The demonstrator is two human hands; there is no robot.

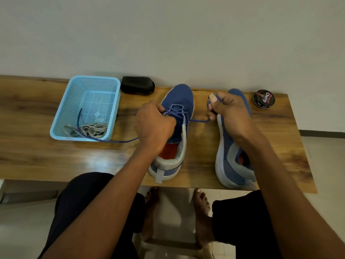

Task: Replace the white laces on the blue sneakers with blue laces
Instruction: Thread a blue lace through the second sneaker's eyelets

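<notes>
While both hands grip blue lace (198, 120) ends, left hand (154, 126) hides sneaker (179, 101) eyelets — right hand (226, 111) covers second sneaker's (230, 165) toe.

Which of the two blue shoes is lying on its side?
The sneaker on the right, under the right hand; its sole edge faces left. The laced sneaker stands upright.

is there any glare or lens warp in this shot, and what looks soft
Head view: a bright glare patch sits on the wooden table near its front edge, left of the left hand; the wide-angle lens bows the table's edges and stretches the forearms; the heel of the right sneaker smears softly at the lower right, while the polish tin label stays readable.
</notes>
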